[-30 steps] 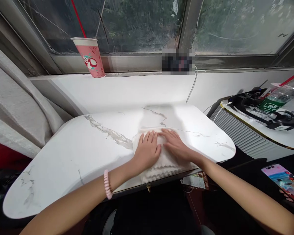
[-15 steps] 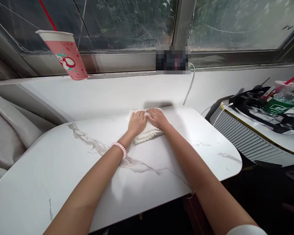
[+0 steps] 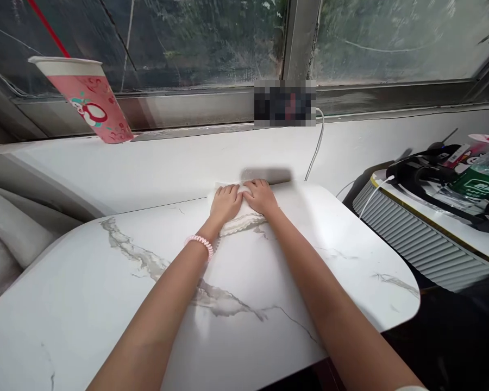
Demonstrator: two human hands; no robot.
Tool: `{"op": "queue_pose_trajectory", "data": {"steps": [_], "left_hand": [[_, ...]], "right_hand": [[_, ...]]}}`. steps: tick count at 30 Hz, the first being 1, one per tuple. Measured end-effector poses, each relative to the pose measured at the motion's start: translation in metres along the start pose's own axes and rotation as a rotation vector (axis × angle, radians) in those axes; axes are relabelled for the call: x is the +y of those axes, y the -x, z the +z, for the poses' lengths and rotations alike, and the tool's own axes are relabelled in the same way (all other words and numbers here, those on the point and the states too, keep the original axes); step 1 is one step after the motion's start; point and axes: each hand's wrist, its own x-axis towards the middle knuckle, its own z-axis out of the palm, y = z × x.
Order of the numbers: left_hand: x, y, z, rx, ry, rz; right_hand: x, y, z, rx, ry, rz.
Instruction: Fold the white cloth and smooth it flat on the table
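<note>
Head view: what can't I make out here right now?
All in the head view:
Cloth: its middle, covered by the left hand and right hand.
Pixelated object: what it is, masked by pixelation.
Bottle: part of it, cut off by the right edge.
Straw in the pink cup: top end, cut off by the top edge.

Metal-framed windows (image 3: 212, 51) top a white wall (image 3: 175, 163); a ribbed cabinet (image 3: 421, 239) stands right.
</note>
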Motion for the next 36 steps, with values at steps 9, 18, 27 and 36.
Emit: {"op": "queue_pose_trajectory", "data": {"steps": [9, 18, 27, 36], "left_hand": [[0.05, 0.065, -0.022, -0.006, -0.019, -0.052], [0.145, 0.179, -0.055, -0.117, 0.24, -0.019], [0.187, 0.19, -0.06, -0.217, 0.318, 0.118], [0.13, 0.127, -0.046, -0.167, 0.268, 0.06]], "right_hand": [[-0.006, 0.067, -0.022, -0.034, 0.053, -0.107], [0.01, 0.208, -0.085, -0.059, 0.093, -0.228], [0.022, 0.257, -0.125, -0.056, 0.068, -0.074], [0.023, 0.168, -0.08, 0.0, 0.078, -0.091]]}}
